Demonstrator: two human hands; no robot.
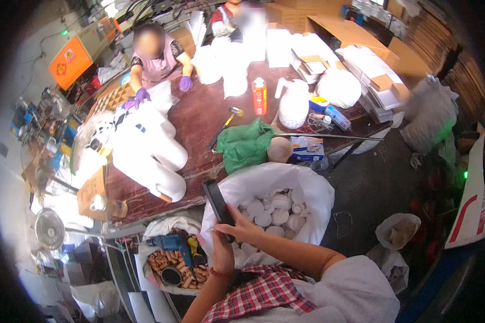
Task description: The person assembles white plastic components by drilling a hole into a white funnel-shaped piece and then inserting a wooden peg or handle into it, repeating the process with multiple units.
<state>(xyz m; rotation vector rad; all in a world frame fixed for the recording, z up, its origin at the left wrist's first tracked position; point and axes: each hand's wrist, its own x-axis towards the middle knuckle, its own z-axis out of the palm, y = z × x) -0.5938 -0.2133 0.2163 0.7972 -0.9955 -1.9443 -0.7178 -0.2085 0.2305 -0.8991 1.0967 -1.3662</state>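
A black phone (pixel 216 200) is tilted up in front of me, over the near rim of a big white sack (pixel 319 202). My left hand (pixel 222 252) is closed around its lower end. My right hand (pixel 242 229) comes across from the right, its fingers wrapped on the phone's lower part as well. Inside the sack, just past my hands, lie many round white caps (pixel 280 217). The phone's screen does not show clearly.
Across the dark red table (pixel 205 102) sits a person (pixel 159 67) in purple gloves beside white jugs (pixel 161 161). A green bag (pixel 246 144), an orange-red can (pixel 260 97) and a hammer (pixel 226 126) lie nearer. A blue drill (pixel 178 245) rests on another sack at left.
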